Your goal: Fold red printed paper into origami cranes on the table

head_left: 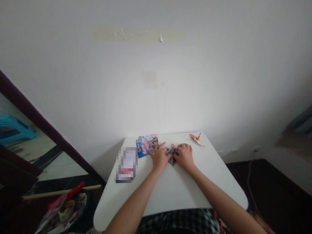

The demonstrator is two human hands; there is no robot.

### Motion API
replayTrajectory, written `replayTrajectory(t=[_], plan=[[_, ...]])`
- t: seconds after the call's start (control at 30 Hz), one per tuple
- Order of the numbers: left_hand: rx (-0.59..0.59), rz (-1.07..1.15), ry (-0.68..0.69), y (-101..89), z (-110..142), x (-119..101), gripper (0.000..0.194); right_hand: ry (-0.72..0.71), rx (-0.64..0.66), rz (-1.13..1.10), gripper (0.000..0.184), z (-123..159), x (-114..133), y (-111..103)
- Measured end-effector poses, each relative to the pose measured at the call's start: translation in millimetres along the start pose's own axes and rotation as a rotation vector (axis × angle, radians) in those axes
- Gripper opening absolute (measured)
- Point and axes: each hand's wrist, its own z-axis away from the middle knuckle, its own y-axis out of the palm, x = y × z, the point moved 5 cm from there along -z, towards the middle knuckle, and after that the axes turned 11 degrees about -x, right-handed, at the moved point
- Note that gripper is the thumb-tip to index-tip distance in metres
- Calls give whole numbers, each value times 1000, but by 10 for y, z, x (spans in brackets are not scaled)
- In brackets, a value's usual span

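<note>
A small piece of folded printed paper [172,159] lies on the white table [170,191] between my hands. My left hand [159,157] holds its left side with the fingertips, and one finger sticks out away from it. On the other side, my right hand [185,156] has its fingers curled onto the paper's right edge. Part of the paper is hidden under the fingers. Just left of my left hand are blue printed flyers [143,152], partly overlapping. An orange-and-white folded paper bird [196,139] rests at the table's back right.
A pixelated, phone-like object [128,162] lies on the table's left side. Behind the table rises a white wall [207,81] with tape marks. A dark-framed mirror [48,136] leans at left, above a bag of odds and ends [65,208]. A cable [249,172] hangs at right.
</note>
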Motion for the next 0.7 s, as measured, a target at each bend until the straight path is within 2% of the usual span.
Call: replayTrajectory(t=[0.2, 0.37, 0.57, 0.7], plan=[[21, -7, -7, -8, -5, -23, 17, -9, -11, -36, 9, -4, -18, 34], [33, -15, -14, -6, -7, 9, 15, -21, 4, -134, 11, -21, -139, 71], [24, 13, -7, -6, -6, 17, 13, -197, 135, -288, 21, -62, -306, 49], [27, 26, -13, 6, -3, 28, 11, -220, 178, -332, 24, -68, -351, 21]])
